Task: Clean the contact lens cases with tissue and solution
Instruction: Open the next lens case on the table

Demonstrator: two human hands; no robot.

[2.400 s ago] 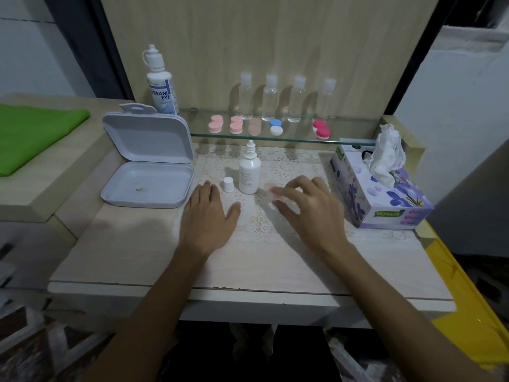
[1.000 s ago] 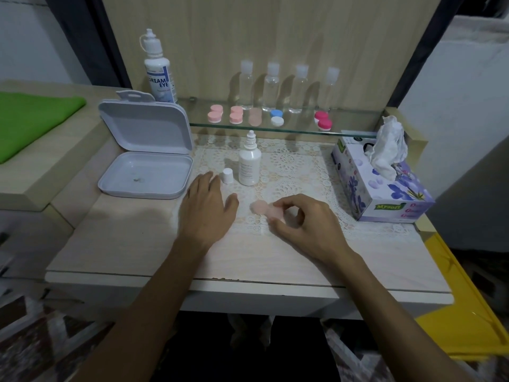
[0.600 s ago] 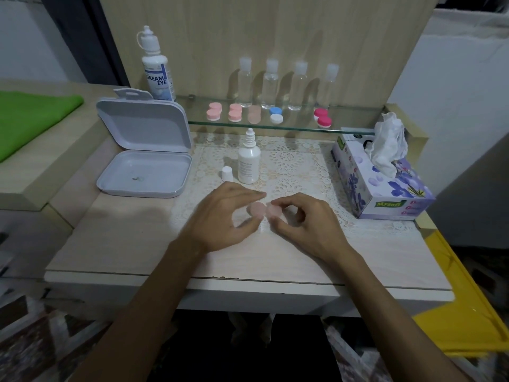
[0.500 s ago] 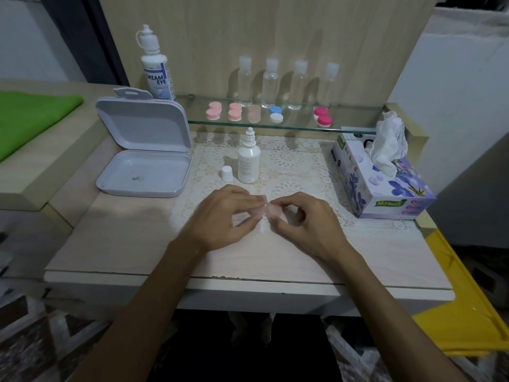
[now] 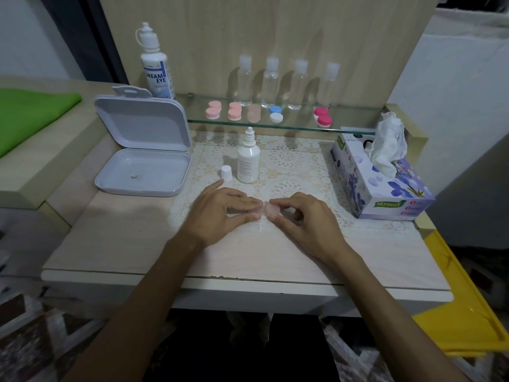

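Pale wood panelling backs a small table [image 5: 115, 244] covered at its middle by a lace mat [image 5: 297, 166]. Low in the centre of the frame, both hands meet over the mat: the left hand [image 5: 220, 213] and the right hand [image 5: 305, 219] each pinch one end of a pale pink contact lens case [image 5: 265, 209] between thumb and fingertips. Just above them stands a small white solution bottle [image 5: 248, 161], uncapped, its cap [image 5: 226, 172] beside it on the left. At the right sits a tissue box [image 5: 385, 188]. On the glass shelf [image 5: 297, 125] higher up lie more lens cases [image 5: 234, 111]. An open white box [image 5: 143, 161] rests at the left.
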